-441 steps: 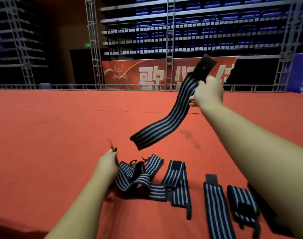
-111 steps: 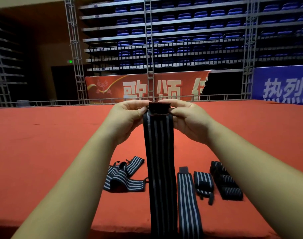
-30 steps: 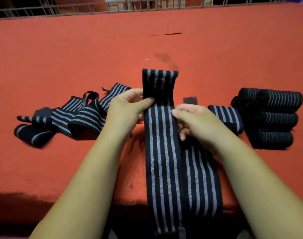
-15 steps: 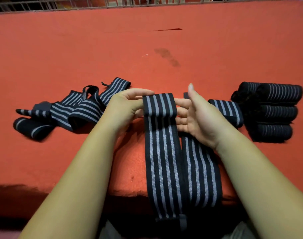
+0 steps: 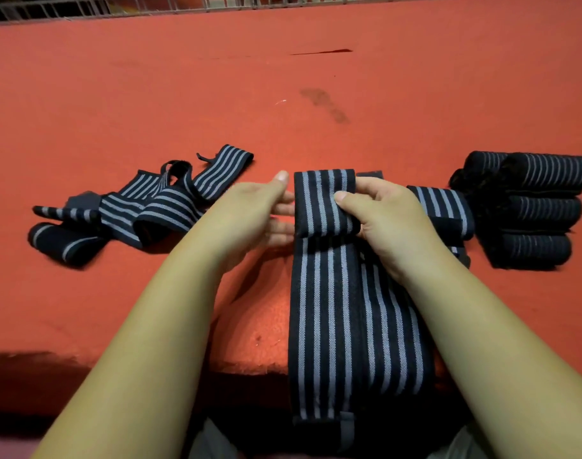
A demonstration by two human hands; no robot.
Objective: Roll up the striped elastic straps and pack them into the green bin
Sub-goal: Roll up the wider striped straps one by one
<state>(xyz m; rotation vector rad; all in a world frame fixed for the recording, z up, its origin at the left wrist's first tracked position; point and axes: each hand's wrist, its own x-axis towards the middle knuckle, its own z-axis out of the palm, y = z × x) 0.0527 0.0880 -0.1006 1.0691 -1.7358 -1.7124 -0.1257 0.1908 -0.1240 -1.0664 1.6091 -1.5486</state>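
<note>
One strap (image 5: 322,200) is in work: its far end is turned over into a short roll, and the tail runs flat toward the person & off the worktop (image 5: 415,94) edge, prob. so it feeds in w/o twisting. The right hand (image 5: 385,217) clamps the roll, thumb on top. The left hand (image 5: 249,210) has straight fingers touching the roll's left edge, likely squaring it. A second flat strap (image 5: 395,326) lies just beside it. Loose straps (image 5: 150,207) are tangled at left, finished rolls (image 5: 537,210) stacked at right, seemingly to-do vs. done. The green bin isn't in view, so I can't tell what's in it.
</note>
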